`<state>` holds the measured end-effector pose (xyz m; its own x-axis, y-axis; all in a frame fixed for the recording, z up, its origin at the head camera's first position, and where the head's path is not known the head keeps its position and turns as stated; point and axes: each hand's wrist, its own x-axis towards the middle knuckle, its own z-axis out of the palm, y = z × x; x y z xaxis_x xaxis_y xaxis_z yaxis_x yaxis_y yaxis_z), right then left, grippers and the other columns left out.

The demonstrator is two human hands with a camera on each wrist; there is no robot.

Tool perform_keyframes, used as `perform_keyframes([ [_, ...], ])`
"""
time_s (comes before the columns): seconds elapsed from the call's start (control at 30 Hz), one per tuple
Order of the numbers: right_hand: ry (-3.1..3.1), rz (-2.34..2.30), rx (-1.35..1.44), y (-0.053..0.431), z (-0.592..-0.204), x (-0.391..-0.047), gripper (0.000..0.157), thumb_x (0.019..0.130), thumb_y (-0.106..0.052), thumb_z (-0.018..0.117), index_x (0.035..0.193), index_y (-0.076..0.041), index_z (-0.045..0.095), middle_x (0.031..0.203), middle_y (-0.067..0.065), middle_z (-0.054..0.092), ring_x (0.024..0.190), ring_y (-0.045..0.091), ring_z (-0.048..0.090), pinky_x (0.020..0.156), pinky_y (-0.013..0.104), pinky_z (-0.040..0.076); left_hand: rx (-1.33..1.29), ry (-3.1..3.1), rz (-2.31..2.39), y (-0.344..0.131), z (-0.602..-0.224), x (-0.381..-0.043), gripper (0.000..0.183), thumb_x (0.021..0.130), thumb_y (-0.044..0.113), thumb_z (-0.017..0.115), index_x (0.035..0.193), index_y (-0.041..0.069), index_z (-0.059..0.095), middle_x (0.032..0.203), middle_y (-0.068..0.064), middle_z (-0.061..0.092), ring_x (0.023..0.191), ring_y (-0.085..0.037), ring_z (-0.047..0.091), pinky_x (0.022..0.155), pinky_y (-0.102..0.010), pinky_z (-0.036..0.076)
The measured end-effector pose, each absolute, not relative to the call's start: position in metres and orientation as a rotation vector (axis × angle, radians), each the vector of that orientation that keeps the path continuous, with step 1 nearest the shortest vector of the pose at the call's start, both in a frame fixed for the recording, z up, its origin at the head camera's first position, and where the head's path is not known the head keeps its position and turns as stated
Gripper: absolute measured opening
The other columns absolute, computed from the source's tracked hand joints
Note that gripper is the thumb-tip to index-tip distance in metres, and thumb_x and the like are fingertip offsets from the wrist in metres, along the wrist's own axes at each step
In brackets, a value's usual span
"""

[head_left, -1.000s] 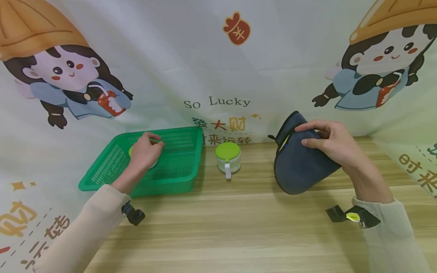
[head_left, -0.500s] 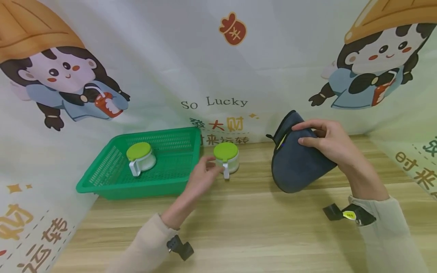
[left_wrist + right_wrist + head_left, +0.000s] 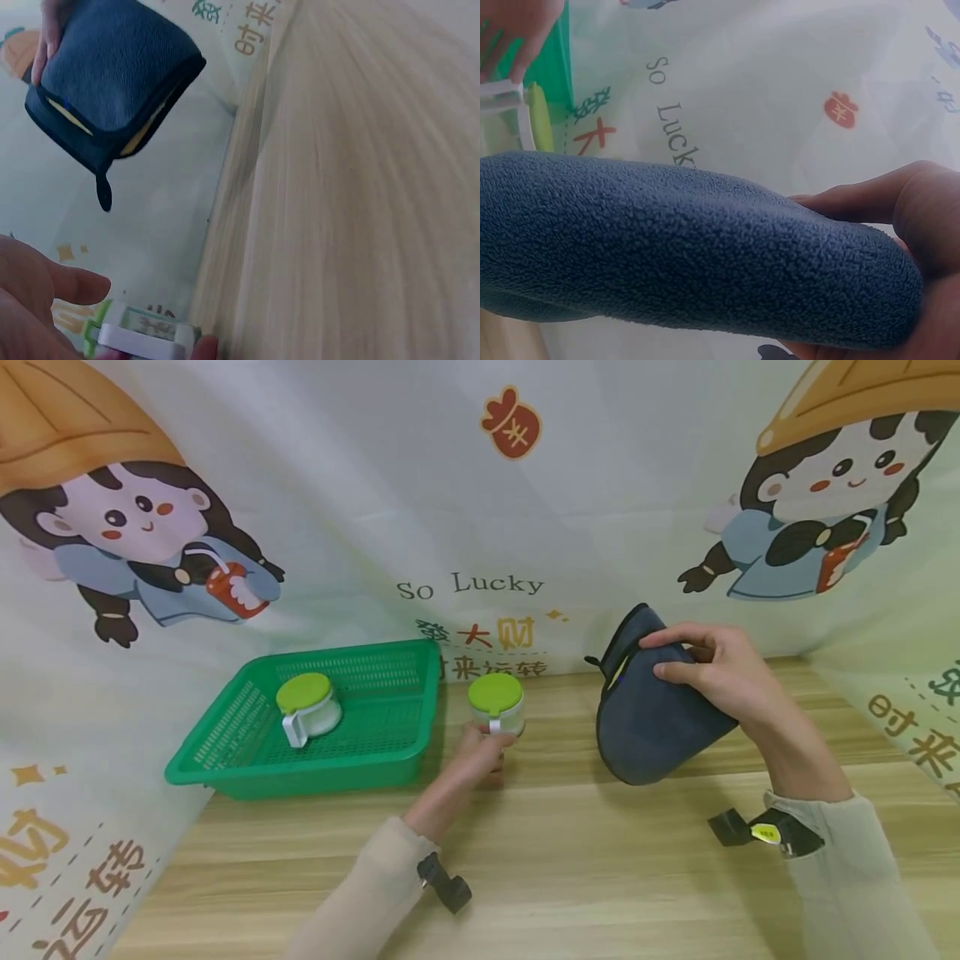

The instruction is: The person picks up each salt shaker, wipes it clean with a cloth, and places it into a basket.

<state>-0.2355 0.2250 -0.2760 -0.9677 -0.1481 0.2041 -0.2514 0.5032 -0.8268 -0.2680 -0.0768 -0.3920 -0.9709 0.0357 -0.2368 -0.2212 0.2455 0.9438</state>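
Note:
A glass seasoning jar [image 3: 497, 696] with a green lid and white handle stands on the table in the middle of the head view. My left hand [image 3: 482, 755] is at its handle, fingers reaching round it; the handle's lower end is hidden. The left wrist view shows the thumb [image 3: 81, 286] apart from the jar's handle [image 3: 142, 342]. To the right, my right hand [image 3: 712, 672] pinches a folded dark blue towelling cloth [image 3: 654, 718] by its upper edge. Black trim, a small loop and a yellow inner side show on the cloth.
A green plastic basket [image 3: 300, 783] stands at the left, holding a second green-lidded jar [image 3: 307, 708]. Behind everything hangs a white printed curtain [image 3: 360, 510], meeting the wood-grain tabletop [image 3: 585, 868] just past the jar.
My left hand has left the jar in the basket, moved right and come to the handle of the jar on the table. My right hand keeps holding the cloth in nearly the same place.

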Motion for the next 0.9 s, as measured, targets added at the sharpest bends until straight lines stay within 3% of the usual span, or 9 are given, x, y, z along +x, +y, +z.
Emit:
perform_keyframes([
  [0.07,-2.631,1.473,0.354,0.224,-0.276,-0.236,0.039,0.100,-0.014,0.067,0.138,-0.007,0.064,0.145,0.019,0.060,0.091,-0.003,0.066,0.079,0.018,0.054,-0.146,2.279,1.802,-0.077,-0.395,-0.273,0.044,0.106,0.023,0.054,0.139,-0.003,0.048,0.122,-0.016,0.055,0.107,-0.028,0.058,0.085,-0.037,0.058],
  [0.13,-2.634,1.471,0.354,0.224,-0.277,-0.237,0.039,0.100,-0.013,0.067,0.138,-0.007,0.064,0.145,0.019,0.059,0.090,-0.003,0.066,0.078,0.018,0.054,-0.116,2.266,1.809,-0.078,-0.399,-0.278,0.039,0.109,0.027,0.049,0.133,-0.003,0.056,0.121,-0.014,0.056,0.104,-0.026,0.057,0.083,-0.035,0.057],
  [0.27,-2.642,1.472,0.351,0.221,-0.279,-0.238,0.038,0.101,-0.015,0.067,0.137,-0.008,0.065,0.145,0.018,0.060,0.090,-0.003,0.066,0.079,0.018,0.054,-0.115,2.242,1.848,-0.081,-0.404,-0.282,0.038,0.111,0.030,0.045,0.114,-0.002,0.065,0.102,-0.005,0.055,0.087,-0.017,0.052,0.073,-0.028,0.053],
  [0.57,-2.635,1.441,0.348,0.220,-0.278,-0.236,0.035,0.103,-0.020,0.065,0.135,-0.008,0.067,0.146,0.014,0.060,0.097,-0.008,0.063,0.082,0.015,0.051,-0.167,2.106,1.979,-0.083,-0.404,-0.286,0.034,0.108,0.028,0.049,0.113,0.001,0.070,0.095,-0.001,0.055,0.077,-0.013,0.053,0.067,-0.023,0.050],
  [0.9,-2.663,1.391,0.362,0.213,-0.280,-0.238,0.030,0.102,-0.018,0.066,0.129,-0.007,0.071,0.142,0.016,0.062,0.085,-0.003,0.066,0.078,0.018,0.052,-0.223,2.020,2.111,-0.085,-0.383,-0.280,0.028,0.103,0.026,0.057,0.101,0.003,0.072,0.094,0.000,0.058,0.074,-0.010,0.052,0.064,-0.019,0.046],
])
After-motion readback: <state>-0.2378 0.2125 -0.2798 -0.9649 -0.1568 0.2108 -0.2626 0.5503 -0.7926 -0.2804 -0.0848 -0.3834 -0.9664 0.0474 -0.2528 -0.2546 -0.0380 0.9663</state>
